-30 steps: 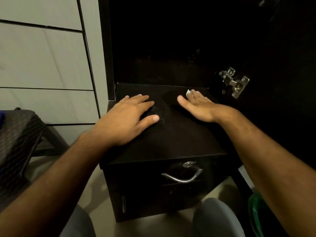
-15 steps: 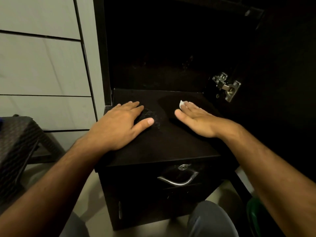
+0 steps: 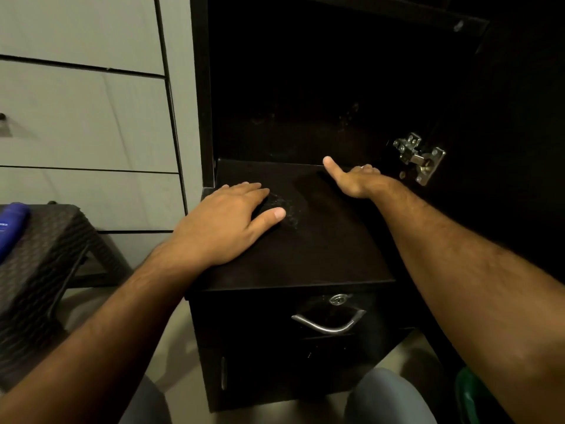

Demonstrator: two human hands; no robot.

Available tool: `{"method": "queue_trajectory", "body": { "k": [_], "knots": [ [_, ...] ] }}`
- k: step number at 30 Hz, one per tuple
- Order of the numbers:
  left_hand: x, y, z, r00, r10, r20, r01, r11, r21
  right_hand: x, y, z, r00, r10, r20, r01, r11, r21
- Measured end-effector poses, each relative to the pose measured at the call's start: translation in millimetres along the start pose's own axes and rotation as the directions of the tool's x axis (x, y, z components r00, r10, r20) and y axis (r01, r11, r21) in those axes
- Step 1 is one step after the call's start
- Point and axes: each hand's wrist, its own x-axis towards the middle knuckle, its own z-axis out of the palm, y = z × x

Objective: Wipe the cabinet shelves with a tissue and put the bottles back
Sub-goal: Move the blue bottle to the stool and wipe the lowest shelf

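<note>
1. Head view: the dark shelf [image 3: 321,240] fills the middle of the frame, with a faint smudgy patch just beside the left thumb. Working the wipe well here probably means firm, overlapping passes from the back edge toward the front, covering that patch and the corners.

2. Left hand [image 3: 226,224] lies flat, palm down, fingers straight and a little spread, resting on the left part of the shelf and holding nothing. It looks like a brace, and keeping it planted should steady the reach.

3. Right hand [image 3: 354,179] is far back near the shelf's rear edge, thumb sticking up, fingers bent over at the knuckles. The tissue cannot be seen; it may be under those fingers, but whether the hand grips it I cannot tell.

4. Off right, a metal hinge [image 3: 419,157] juts from the cabinet wall near that hand, so a wide sweep could catch on it.

5. One blue bottle [image 3: 12,228] lies on the wicker stool [image 3: 52,258] at far left, not yet put back.
</note>
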Motion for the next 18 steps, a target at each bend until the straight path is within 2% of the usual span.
{"method": "queue_trajectory", "body": {
  "k": [3, 6, 8, 10, 12, 15, 16, 18],
  "knots": [
    [-3.2, -1.3, 0.6, 0.972, -0.061, -0.228, 0.043, 0.996, -0.083, -4.8, -12.6, 2.7, 0.999, -0.046, -0.004, 0.046, 0.999, 0.009],
    [-8.8, -6.2, -0.7, 0.853, -0.239, -0.465, 0.099, 0.947, -0.305, -17.6, -40.9, 11.6, 0.983, -0.185, -0.016, 0.184, 0.983, -0.023],
    [-12.0, -9.6, -1.0, 0.771, -0.352, -0.532, 0.11, 0.895, -0.433, -26.7, -63.1, 17.7, 0.968, -0.25, -0.013, 0.248, 0.967, -0.057],
    [-13.1, -12.1, -0.7, 0.729, -0.394, -0.56, 0.108, 0.874, -0.474, -33.2, -79.1, 21.7, 0.942, -0.334, 0.002, 0.334, 0.94, -0.065],
    [-14.0, -14.3, -0.3, 0.728, -0.39, -0.564, 0.113, 0.88, -0.462, -39.3, -82.2, 24.9, 0.885, -0.465, 0.035, 0.466, 0.885, -0.019],
    [-17.4, -19.0, -0.7, 0.781, -0.336, -0.527, 0.118, 0.907, -0.403, -43.3, -58.8, 18.4, 0.795, -0.597, 0.105, 0.59, 0.802, 0.089],
    [-19.2, -20.1, -0.6, 0.804, -0.312, -0.506, 0.119, 0.919, -0.377, -42.3, -47.2, 15.9, 0.795, -0.595, 0.12, 0.59, 0.804, 0.081],
    [-22.7, -22.7, 0.2, 0.836, -0.306, -0.456, 0.146, 0.924, -0.352, -33.6, -32.0, 14.5, 0.841, -0.534, 0.089, 0.537, 0.844, -0.008]
  ]
}}
